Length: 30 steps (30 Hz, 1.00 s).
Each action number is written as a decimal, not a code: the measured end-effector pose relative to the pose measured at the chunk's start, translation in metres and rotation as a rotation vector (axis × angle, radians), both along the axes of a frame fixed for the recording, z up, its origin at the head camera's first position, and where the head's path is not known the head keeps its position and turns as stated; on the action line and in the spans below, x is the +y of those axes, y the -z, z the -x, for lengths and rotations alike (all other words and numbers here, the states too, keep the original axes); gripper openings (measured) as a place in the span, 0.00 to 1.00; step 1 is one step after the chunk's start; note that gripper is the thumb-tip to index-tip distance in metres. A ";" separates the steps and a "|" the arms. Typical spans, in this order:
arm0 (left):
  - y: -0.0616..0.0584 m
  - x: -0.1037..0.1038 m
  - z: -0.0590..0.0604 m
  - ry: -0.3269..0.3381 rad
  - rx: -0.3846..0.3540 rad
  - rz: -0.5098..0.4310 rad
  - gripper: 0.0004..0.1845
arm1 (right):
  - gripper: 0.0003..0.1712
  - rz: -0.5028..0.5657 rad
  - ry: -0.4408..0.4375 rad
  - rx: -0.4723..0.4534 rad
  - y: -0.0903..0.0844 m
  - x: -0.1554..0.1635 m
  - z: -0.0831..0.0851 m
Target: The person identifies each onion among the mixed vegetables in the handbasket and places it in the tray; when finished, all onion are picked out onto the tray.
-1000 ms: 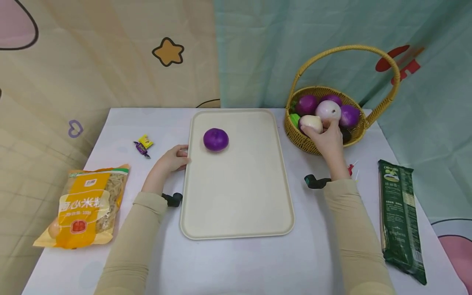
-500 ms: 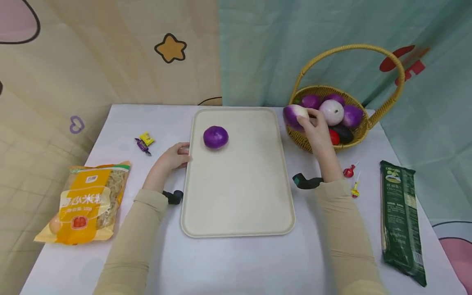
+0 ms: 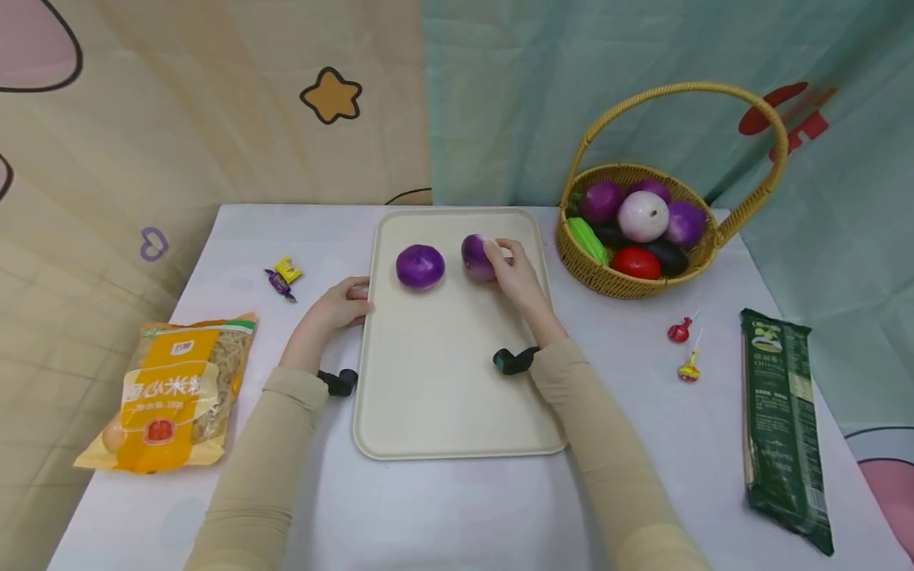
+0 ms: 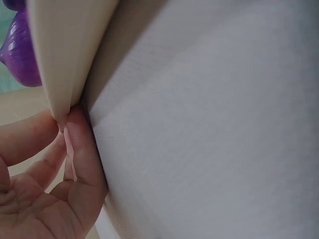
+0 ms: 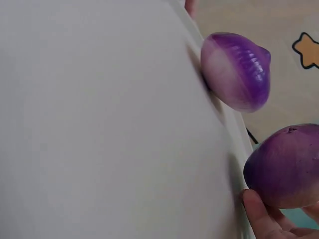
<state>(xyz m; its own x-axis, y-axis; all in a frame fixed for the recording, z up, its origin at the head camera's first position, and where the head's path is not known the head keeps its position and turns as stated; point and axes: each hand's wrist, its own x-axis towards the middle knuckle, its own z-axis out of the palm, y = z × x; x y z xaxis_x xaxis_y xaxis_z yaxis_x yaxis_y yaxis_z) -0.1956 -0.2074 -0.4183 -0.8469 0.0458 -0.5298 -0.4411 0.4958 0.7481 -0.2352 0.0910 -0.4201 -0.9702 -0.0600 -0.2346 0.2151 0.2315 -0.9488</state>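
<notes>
Two purple onions on the tray

From above, the right hand (image 3: 512, 274) grips an onion (image 3: 476, 256) on the tray (image 3: 457, 381), beside the other onion (image 3: 420, 266). The left wrist view shows the left hand (image 4: 45, 189) pinching the tray's edge; the right wrist view shows fingertips (image 5: 261, 219) under the held onion.

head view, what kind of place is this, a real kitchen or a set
Probably a staged tabletop set, not a real kitchen: cartoon-printed cloth backdrops hang behind a white-covered table, where a cream rectangular plastic tray and a woven yellow wicker basket of toy-like vegetables are laid out.
</notes>
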 end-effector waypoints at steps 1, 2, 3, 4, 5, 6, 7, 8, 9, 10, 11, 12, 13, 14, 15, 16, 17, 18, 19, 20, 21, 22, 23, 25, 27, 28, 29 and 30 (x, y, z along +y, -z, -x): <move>0.000 0.000 0.000 -0.001 0.002 -0.002 0.35 | 0.36 -0.016 -0.003 -0.001 0.002 -0.003 0.000; 0.001 0.000 0.000 0.000 0.003 -0.005 0.35 | 0.37 -0.039 -0.001 -0.001 0.003 -0.006 0.000; 0.001 0.000 0.000 0.002 0.005 -0.004 0.35 | 0.38 -0.057 0.003 -0.002 0.004 -0.009 0.000; 0.001 0.001 0.000 0.003 0.005 -0.001 0.35 | 0.39 -0.076 0.010 -0.002 0.005 -0.010 0.000; 0.001 0.001 0.000 0.001 0.004 0.002 0.35 | 0.39 -0.095 0.021 -0.003 0.006 -0.012 0.001; 0.001 0.001 0.000 0.003 0.006 0.003 0.35 | 0.39 -0.112 0.031 0.000 0.007 -0.013 0.001; 0.002 0.001 0.000 0.004 0.008 0.005 0.35 | 0.40 -0.129 0.044 0.003 0.007 -0.014 0.002; 0.002 0.001 0.001 0.004 0.008 0.005 0.35 | 0.39 -0.138 0.055 0.007 0.008 -0.014 0.003; 0.002 0.001 0.001 0.004 0.008 0.004 0.35 | 0.38 -0.142 0.064 0.013 0.009 -0.014 0.004; 0.003 0.001 0.001 0.003 0.007 0.003 0.35 | 0.37 -0.143 0.072 0.019 0.009 -0.015 0.005; 0.003 0.001 0.001 0.006 0.009 0.001 0.35 | 0.36 -0.137 0.080 0.023 0.010 -0.014 0.006; 0.003 0.001 0.002 0.008 0.010 -0.002 0.35 | 0.35 -0.133 0.084 0.025 0.011 -0.014 0.006; 0.003 0.000 0.002 0.012 0.011 0.000 0.35 | 0.34 -0.127 0.088 0.023 0.012 -0.014 0.007; 0.004 0.000 0.002 0.013 0.011 -0.001 0.35 | 0.33 -0.116 0.091 0.023 0.013 -0.014 0.007; 0.004 0.000 0.002 0.013 0.012 -0.002 0.35 | 0.32 -0.106 0.094 0.020 0.014 -0.014 0.008; 0.004 0.000 0.002 0.017 0.014 0.001 0.34 | 0.32 -0.099 0.097 0.016 0.015 -0.013 0.008; 0.003 0.000 0.002 0.019 0.015 0.003 0.34 | 0.31 -0.091 0.098 0.013 0.015 -0.013 0.008; 0.003 0.000 0.003 0.019 0.015 0.005 0.34 | 0.31 -0.083 0.100 0.011 0.015 -0.013 0.009; 0.003 0.000 0.002 0.020 0.016 0.008 0.34 | 0.30 -0.076 0.102 0.013 0.014 -0.013 0.009; 0.002 0.001 0.002 0.018 0.017 0.013 0.34 | 0.30 -0.077 0.102 0.018 0.013 -0.013 0.009; 0.002 0.000 0.002 0.019 0.018 0.018 0.34 | 0.30 -0.090 0.099 0.027 0.012 -0.013 0.009; 0.002 0.000 0.001 0.020 0.018 0.022 0.34 | 0.29 -0.115 0.092 0.040 0.010 -0.013 0.008; 0.002 0.000 0.001 0.018 0.016 0.022 0.34 | 0.29 -0.143 0.086 0.057 0.007 -0.012 0.008; 0.002 0.000 0.001 0.018 0.015 0.021 0.34 | 0.29 -0.205 0.072 0.106 0.000 -0.007 0.006; 0.002 -0.001 0.001 0.020 0.014 0.016 0.34 | 0.28 -0.262 0.071 0.172 -0.009 0.001 0.005; 0.003 -0.001 0.001 0.021 0.013 0.015 0.34 | 0.28 -0.274 0.078 0.214 -0.015 0.007 0.004; 0.003 0.000 0.001 0.021 0.012 0.011 0.34 | 0.27 -0.278 0.094 0.251 -0.021 0.014 0.003; 0.003 0.000 0.001 0.024 0.013 0.009 0.34 | 0.26 -0.276 0.112 0.292 -0.027 0.022 0.002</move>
<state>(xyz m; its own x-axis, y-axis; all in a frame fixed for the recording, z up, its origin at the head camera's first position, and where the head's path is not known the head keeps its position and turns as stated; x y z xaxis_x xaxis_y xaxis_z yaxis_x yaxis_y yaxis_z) -0.1962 -0.2076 -0.4211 -0.8523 0.0614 -0.5194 -0.4196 0.5126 0.7491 -0.2374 0.1132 -0.3926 -0.9953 0.0761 0.0592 -0.0159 0.4763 -0.8791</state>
